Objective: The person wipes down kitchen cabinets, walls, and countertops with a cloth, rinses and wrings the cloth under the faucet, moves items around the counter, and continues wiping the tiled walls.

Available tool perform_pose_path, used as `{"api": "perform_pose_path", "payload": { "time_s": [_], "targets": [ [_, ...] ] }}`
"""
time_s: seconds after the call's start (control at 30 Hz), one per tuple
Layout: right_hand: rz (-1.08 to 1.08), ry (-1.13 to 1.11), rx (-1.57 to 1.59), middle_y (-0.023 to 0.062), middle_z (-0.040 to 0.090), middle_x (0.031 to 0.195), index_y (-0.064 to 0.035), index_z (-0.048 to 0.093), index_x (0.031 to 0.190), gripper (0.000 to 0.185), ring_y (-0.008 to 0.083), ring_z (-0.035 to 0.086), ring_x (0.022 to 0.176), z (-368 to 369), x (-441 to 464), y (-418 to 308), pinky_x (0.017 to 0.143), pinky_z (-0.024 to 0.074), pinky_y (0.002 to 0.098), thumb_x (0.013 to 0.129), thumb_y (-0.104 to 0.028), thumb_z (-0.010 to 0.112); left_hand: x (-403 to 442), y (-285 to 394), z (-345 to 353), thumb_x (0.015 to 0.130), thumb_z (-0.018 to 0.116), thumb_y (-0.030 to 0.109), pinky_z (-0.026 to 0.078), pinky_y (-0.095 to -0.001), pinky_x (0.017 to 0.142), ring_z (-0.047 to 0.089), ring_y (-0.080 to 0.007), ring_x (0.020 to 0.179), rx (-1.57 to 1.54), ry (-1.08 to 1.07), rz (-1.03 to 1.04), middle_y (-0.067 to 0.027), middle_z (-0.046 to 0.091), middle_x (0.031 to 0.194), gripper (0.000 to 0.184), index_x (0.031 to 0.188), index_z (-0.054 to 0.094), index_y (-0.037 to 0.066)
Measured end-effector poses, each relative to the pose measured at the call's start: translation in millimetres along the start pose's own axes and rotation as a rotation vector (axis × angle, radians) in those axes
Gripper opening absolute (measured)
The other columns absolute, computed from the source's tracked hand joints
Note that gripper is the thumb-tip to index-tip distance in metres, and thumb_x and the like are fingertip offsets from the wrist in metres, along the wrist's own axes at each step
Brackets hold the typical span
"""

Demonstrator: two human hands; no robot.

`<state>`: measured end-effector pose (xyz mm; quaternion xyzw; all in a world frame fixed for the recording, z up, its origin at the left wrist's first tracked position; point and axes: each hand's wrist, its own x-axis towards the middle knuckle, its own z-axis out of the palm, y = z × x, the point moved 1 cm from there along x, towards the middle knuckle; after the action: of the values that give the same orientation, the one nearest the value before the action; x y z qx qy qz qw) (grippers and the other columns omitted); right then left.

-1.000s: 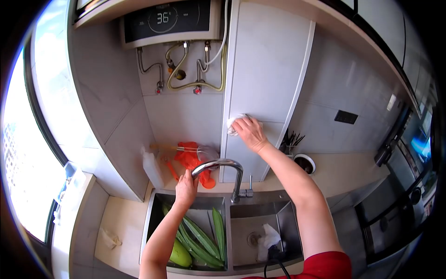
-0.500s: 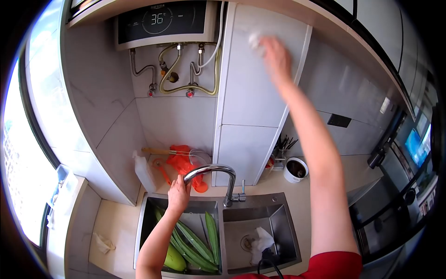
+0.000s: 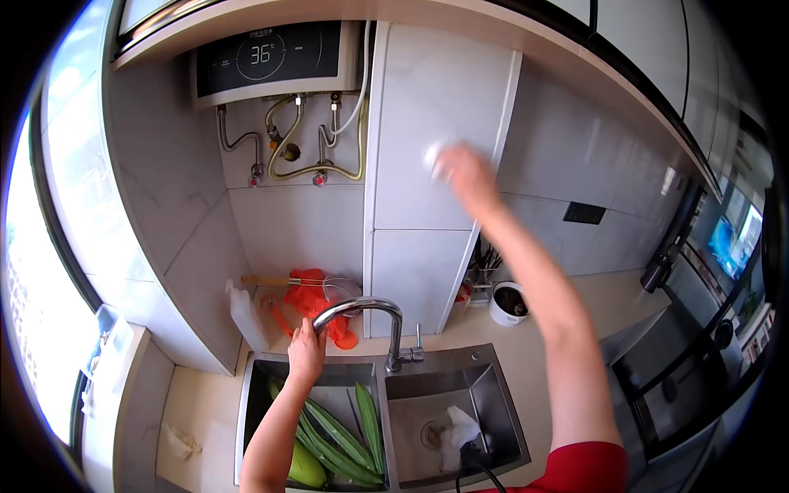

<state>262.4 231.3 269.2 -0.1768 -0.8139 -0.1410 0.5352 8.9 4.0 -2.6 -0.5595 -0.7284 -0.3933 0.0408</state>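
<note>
My left hand (image 3: 306, 353) is closed around the end of the curved chrome faucet (image 3: 370, 304), over the left basin. Up at the white tiled column (image 3: 436, 90), my right hand (image 3: 468, 177) pinches a small wad of white cloth or tissue (image 3: 433, 159) against or close to the tile. Motion blurs this hand, so its exact contact is unclear. Below, long ridged green gourds (image 3: 339, 440) and a smoother light green gourd (image 3: 306, 467) lie in the double sink (image 3: 380, 411). A crumpled white bag or sheet (image 3: 460, 429) rests in the right basin near the drain.
A water heater (image 3: 271, 62) reading 36 hangs above pipes and valves. Behind the faucet are a red plastic bag (image 3: 306, 297), a strainer (image 3: 341, 289) and a white bottle (image 3: 245, 316). A white pot (image 3: 509, 304) stands right of the column. A crumpled scrap (image 3: 181, 444) lies on the left counter.
My right hand has moved down the tiled column with the white wad. My left hand stays on the faucet. The whole view has shifted slightly.
</note>
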Motion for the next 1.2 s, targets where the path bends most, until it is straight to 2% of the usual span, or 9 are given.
{"api": "perform_pose_path", "payload": {
  "time_s": [0.2, 0.4, 0.43, 0.53, 0.63, 0.8, 0.93, 1.03, 1.2],
  "targets": [
    [-0.114, 0.263, -0.446, 0.0125, 0.058, 0.104, -0.0077, 0.057, 0.103, 0.036, 0.0320, 0.055, 0.097, -49.2, 100.1, 28.0, 0.085, 0.0442, 0.0387, 0.072, 0.008, 0.047, 3.0, -2.8, 6.8, 0.086, 0.056, 0.021, 0.047, -0.0495, 0.066, 0.055, -0.0409, 0.079, 0.026, -0.003, -0.011, -0.0204, 0.057, 0.082, 0.031, 0.104, 0.042, 0.000],
    [0.224, 0.000, -0.124, 0.0105, 0.059, 0.099, -0.0084, 0.060, 0.100, 0.020, 0.0274, 0.054, 0.095, 29.2, -122.9, 37.3, 0.084, 0.0422, 0.0372, 0.090, -0.021, 0.048, 1.2, -4.3, 9.9, 0.086, 0.056, 0.021, 0.046, -0.0490, 0.066, 0.055, -0.0407, 0.080, 0.045, 0.032, 0.009, -0.0201, 0.058, 0.083, 0.034, 0.107, 0.043, -0.002],
    [0.328, -0.106, -0.090, 0.0103, 0.060, 0.098, -0.0059, 0.061, 0.093, 0.022, 0.0273, 0.055, 0.097, 23.4, -151.3, 5.6, 0.086, 0.0444, 0.0353, 0.077, 0.002, 0.048, 0.1, -4.7, 9.6, 0.086, 0.056, 0.021, 0.046, -0.0490, 0.066, 0.055, -0.0407, 0.080, 0.045, 0.032, 0.014, -0.0201, 0.058, 0.083, 0.034, 0.107, 0.043, -0.002],
    [0.248, -0.366, -0.225, 0.0084, 0.057, 0.101, -0.0094, 0.059, 0.097, 0.027, 0.0277, 0.053, 0.100, 36.1, -238.3, 4.2, 0.087, 0.0432, 0.0372, 0.076, 0.003, 0.049, 0.1, -3.4, 10.3, 0.087, 0.056, 0.024, 0.046, -0.0501, 0.065, 0.056, -0.0415, 0.079, 0.023, 0.018, -0.064, -0.0224, 0.056, 0.083, 0.032, 0.105, 0.043, 0.001],
    [0.276, -0.313, -0.177, 0.0089, 0.055, 0.102, -0.0092, 0.057, 0.100, 0.026, 0.0298, 0.052, 0.103, 27.7, -193.3, 3.2, 0.088, 0.0443, 0.0392, 0.076, 0.001, 0.054, -0.2, -4.5, 9.3, 0.086, 0.056, 0.023, 0.046, -0.0503, 0.066, 0.056, -0.0412, 0.079, 0.033, 0.021, -0.061, -0.0221, 0.057, 0.083, 0.029, 0.100, 0.043, 0.002],
    [0.302, 0.662, -0.207, 0.0198, 0.051, 0.104, -0.0004, 0.047, 0.112, 0.035, 0.0376, 0.049, 0.100, -43.7, 59.3, 7.1, 0.086, 0.0392, 0.0459, 0.078, -0.004, 0.054, -2.3, -0.2, 5.8, 0.085, 0.057, 0.023, 0.048, -0.0496, 0.066, 0.057, -0.0401, 0.078, 0.011, 0.028, -0.059, -0.0214, 0.057, 0.081, 0.028, 0.097, 0.043, 0.003],
    [0.598, 0.527, -0.020, 0.0173, 0.054, 0.101, -0.0011, 0.055, 0.101, 0.023, 0.0336, 0.052, 0.098, -6.0, 158.3, -14.9, 0.089, 0.0414, 0.0405, 0.078, -0.005, 0.052, -1.0, -3.0, 8.5, 0.085, 0.057, 0.022, 0.047, -0.0489, 0.068, 0.056, -0.0391, 0.079, 0.005, 0.068, -0.029, -0.0207, 0.058, 0.081, 0.027, 0.097, 0.043, 0.002],
    [-0.008, 0.526, -0.377, 0.0137, 0.055, 0.099, -0.0026, 0.056, 0.099, 0.020, 0.0303, 0.053, 0.097, 67.8, 158.3, -80.1, 0.087, 0.0435, 0.0395, 0.081, -0.008, 0.049, -0.4, -1.4, 5.4, 0.086, 0.056, 0.021, 0.046, -0.0498, 0.066, 0.055, -0.0410, 0.080, -0.015, 0.042, -0.015, -0.0215, 0.057, 0.081, 0.027, 0.101, 0.042, 0.003],
    [-0.194, 0.294, -0.114, 0.0124, 0.059, 0.100, -0.0060, 0.059, 0.099, 0.019, 0.0319, 0.055, 0.095, 5.0, 138.0, -44.1, 0.083, 0.0439, 0.0422, 0.086, -0.015, 0.049, -4.1, 7.0, -6.1, 0.085, 0.058, 0.021, 0.047, -0.0479, 0.067, 0.057, -0.0383, 0.078, -0.004, 0.009, -0.015, -0.0190, 0.058, 0.078, 0.026, 0.099, 0.045, 0.003]
  ]
}}
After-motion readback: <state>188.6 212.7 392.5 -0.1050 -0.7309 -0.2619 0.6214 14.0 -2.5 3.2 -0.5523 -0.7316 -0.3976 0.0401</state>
